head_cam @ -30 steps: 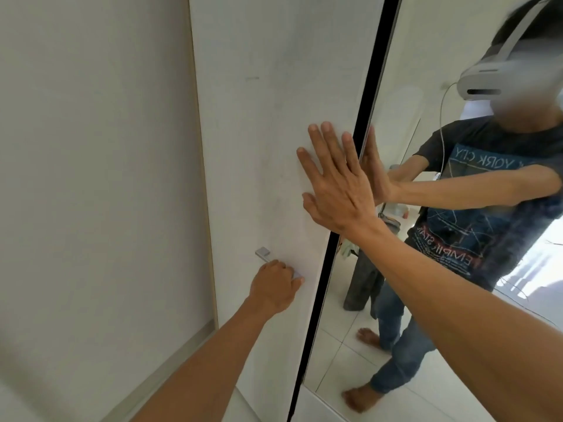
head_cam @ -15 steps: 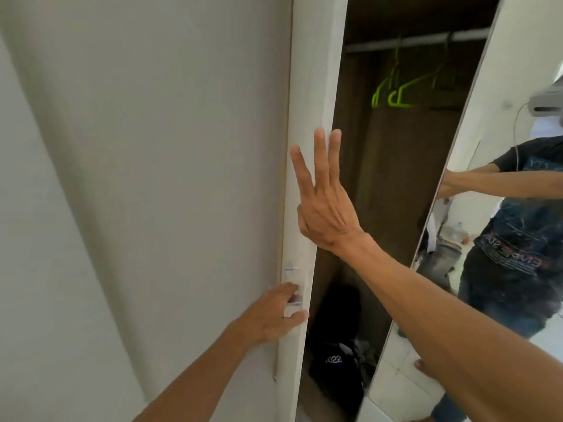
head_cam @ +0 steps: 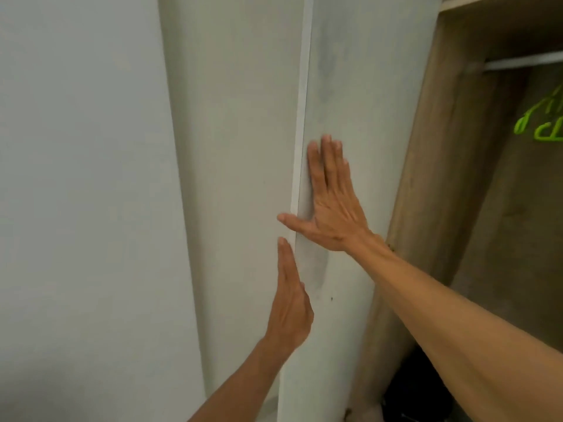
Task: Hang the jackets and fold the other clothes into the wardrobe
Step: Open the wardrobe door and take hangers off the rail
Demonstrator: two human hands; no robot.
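Pressing the white door (head_cam: 341, 117) wide, a person's right hand (head_cam: 332, 208) lies flat, fingers spread, while the left hand (head_cam: 289, 303), straight-fingered, rests at its edge. A second ago shut, the wardrobe (head_cam: 441, 178) now shows green hangers (head_cam: 545, 129) on its rail (head_cam: 524, 62), ready for jackets; no clothes visible.

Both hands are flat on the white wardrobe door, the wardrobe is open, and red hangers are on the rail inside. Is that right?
Almost. The hangers are bright green, not red; the head view shows them at the right edge, under the rail. The rest holds: the left hand and right hand lie flat with fingers straight on the white door, and the wardrobe is open.
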